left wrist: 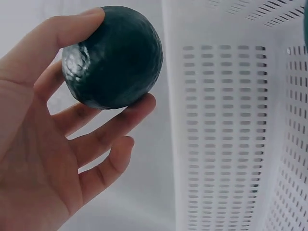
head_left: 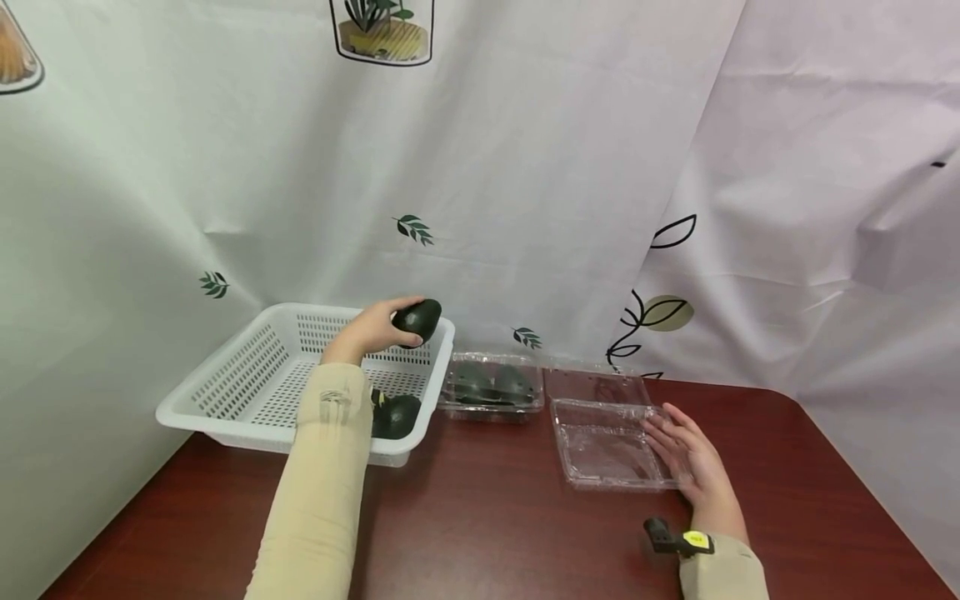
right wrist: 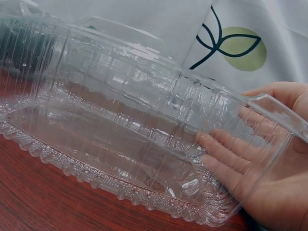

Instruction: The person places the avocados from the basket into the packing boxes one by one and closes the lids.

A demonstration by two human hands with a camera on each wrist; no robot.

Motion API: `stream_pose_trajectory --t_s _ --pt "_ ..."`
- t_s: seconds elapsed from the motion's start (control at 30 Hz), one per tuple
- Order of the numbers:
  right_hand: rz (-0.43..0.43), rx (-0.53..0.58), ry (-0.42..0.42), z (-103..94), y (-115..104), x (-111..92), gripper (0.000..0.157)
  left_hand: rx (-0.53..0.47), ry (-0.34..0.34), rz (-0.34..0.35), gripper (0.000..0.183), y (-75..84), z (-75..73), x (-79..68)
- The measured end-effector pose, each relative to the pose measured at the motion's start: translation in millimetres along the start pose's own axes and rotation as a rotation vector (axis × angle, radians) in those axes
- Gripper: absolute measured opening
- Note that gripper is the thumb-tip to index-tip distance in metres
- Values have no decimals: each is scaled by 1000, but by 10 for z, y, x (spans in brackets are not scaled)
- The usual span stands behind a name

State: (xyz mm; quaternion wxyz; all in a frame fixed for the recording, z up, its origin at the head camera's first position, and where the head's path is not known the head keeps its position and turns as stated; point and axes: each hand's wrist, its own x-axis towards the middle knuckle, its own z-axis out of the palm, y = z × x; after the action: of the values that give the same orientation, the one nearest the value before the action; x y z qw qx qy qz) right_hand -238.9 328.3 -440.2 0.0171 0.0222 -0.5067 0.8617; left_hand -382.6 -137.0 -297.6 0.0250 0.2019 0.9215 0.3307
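My left hand [head_left: 375,327] holds a dark green avocado [head_left: 422,320] above the right end of a white perforated basket [head_left: 225,429]. In the left wrist view, thumb and fingers curl round that avocado [left wrist: 118,57]. Inside the basket, near its front right corner, more avocado [head_left: 397,417] shows, partly behind the sleeve. My right hand [head_left: 692,457] rests against the right side of a clear plastic clamshell box [head_left: 603,454], whose lid stands open at the back. Through its clear wall, the right wrist view shows fairly straight fingers [right wrist: 226,156].
A closed clear clamshell [head_left: 491,404] with avocados inside stands between the basket and the open box. All of it sits on a dark red wooden table [head_left: 480,517]. Behind hangs a white printed curtain [head_left: 525,208].
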Motion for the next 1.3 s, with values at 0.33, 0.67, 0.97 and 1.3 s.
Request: stream_pose_trajectory --t_s 0.33,0.67,0.97,1.3 --pt "16 -9 18 11 -16 5 27 45 71 43 78 189 -57 -115" --pt "12 -1 6 7 -13 1 27 29 171 54 73 330 41 -298" --pt "1 -27 -1 2 -6 -6 27 71 253 61 73 424 208 -469" --pt "9 -47 23 4 3 11 25 116 286 94 71 520 175 -499"
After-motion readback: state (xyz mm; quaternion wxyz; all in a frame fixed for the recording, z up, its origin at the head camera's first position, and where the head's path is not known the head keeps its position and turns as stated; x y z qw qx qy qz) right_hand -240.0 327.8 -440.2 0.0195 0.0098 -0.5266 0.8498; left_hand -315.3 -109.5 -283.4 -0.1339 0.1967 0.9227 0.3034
